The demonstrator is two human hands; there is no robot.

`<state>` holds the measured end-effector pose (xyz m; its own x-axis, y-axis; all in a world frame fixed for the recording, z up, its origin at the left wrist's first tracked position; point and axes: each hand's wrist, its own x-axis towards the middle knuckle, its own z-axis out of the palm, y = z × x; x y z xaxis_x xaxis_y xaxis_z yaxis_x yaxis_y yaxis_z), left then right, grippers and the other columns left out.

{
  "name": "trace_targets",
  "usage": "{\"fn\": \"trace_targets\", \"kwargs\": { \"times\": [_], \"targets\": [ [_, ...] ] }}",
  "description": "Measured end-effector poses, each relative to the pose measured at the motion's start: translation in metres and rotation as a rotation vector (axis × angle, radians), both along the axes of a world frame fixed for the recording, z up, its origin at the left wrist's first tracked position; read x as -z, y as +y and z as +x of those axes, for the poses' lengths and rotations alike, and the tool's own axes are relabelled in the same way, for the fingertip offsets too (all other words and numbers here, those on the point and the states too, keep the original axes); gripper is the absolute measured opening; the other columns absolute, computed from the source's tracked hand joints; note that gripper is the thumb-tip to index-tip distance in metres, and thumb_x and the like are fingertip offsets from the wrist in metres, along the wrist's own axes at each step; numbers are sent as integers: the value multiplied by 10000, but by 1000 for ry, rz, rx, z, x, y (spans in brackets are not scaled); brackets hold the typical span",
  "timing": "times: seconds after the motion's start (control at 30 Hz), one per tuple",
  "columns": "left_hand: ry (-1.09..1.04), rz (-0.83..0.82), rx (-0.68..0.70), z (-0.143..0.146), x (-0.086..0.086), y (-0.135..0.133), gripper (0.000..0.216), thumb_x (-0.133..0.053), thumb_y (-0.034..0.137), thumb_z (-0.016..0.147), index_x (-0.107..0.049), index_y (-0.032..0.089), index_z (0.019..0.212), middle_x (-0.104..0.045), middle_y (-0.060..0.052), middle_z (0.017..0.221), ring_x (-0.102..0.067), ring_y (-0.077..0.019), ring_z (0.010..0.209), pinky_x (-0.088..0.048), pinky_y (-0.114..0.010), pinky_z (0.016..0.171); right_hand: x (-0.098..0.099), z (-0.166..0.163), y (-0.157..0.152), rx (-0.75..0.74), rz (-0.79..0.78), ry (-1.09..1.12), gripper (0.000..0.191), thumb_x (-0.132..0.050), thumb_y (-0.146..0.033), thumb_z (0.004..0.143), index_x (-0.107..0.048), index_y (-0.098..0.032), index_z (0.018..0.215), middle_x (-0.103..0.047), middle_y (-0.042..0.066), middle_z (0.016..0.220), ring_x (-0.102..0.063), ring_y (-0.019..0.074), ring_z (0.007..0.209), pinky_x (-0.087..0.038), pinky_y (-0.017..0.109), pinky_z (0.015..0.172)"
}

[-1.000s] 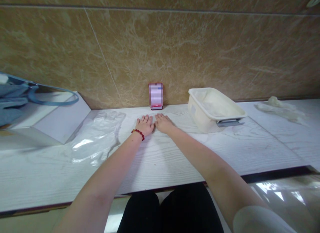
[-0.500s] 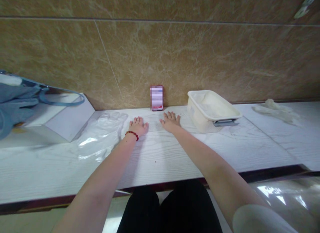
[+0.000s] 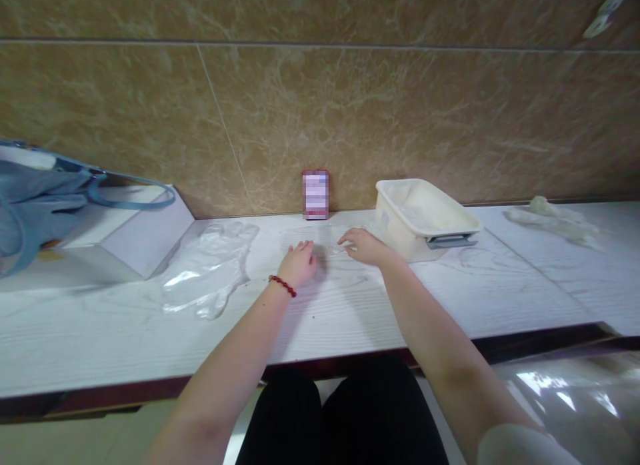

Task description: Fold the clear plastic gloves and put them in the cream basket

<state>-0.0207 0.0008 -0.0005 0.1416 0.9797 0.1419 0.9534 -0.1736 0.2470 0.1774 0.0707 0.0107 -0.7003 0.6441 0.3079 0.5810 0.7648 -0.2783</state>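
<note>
My left hand [image 3: 300,264], with a dark red bead bracelet [image 3: 283,285] on its wrist, lies palm down with fingers stretched forward on the white tabletop. To its right, my right hand [image 3: 366,246] has curled fingers, the thumb and fingertips closed at the edge of a faint clear plastic sheet [image 3: 327,237]. This sheet lies flat between my hands and is hard to make out against the table. Clear plastic gloves [image 3: 213,265] are spread flat to the left of my left hand. Just beyond the hands, a phone [image 3: 315,195] leans upright against the wall.
A cream plastic bin [image 3: 400,226] with a grey handle stands right of my right hand. Farther right is a crumpled whitish glove-like item [image 3: 553,218]. At the left are a white box [image 3: 145,235] and a blue bag [image 3: 40,198]. Brown marble tiles [image 3: 400,112] close off the back.
My left hand has slid to the right. My right hand has shifted slightly right, its spread fingers now curled, and a faint clear sheet shows between the hands.
</note>
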Motion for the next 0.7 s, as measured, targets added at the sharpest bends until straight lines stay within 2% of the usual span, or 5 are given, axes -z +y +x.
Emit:
{"fn": "trace_targets", "kwargs": {
  "times": [0.07, 0.23, 0.43, 0.7],
  "targets": [
    [7, -11, 57, 9, 4, -3, 475, -328, 221, 794, -346, 42, 1233, -401, -173, 1273, -332, -247, 1194, -228, -428, 979, 4, 4, 4, -35, 5, 13, 265, -531, -138, 670, -614, -168, 920, -591, 66, 934, -507, 174, 918, -357, 312, 852],
    [19, -10, 62, 14, 10, 0, 500, -337, 247, 793, -326, 30, 1243, -376, -175, 1291, -306, -253, 1209, -216, -427, 987, 12, 0, 13, -62, 9, 28, 230, -546, -145, 664, -621, -168, 880, -591, 63, 904, -511, 171, 893, -363, 315, 833],
    [25, -8, 104, 16, 12, 1, 516, -358, 264, 782, -329, 37, 1244, -369, -161, 1300, -306, -246, 1210, -223, -409, 991, 19, -12, 19, -32, 66, 50, 115, -524, -164, 692, -627, -149, 742, -586, 72, 858, -516, 167, 859, -386, 290, 785],
    [4, 8, 101, 14, 12, 8, 511, -410, 261, 765, -341, 81, 1239, -373, -145, 1302, -308, -228, 1212, -221, -394, 997, 14, -17, 14, -48, 90, 136, 106, -492, -135, 693, -589, -140, 736, -594, 69, 807, -523, 163, 840, -396, 286, 774]
  ]
}}
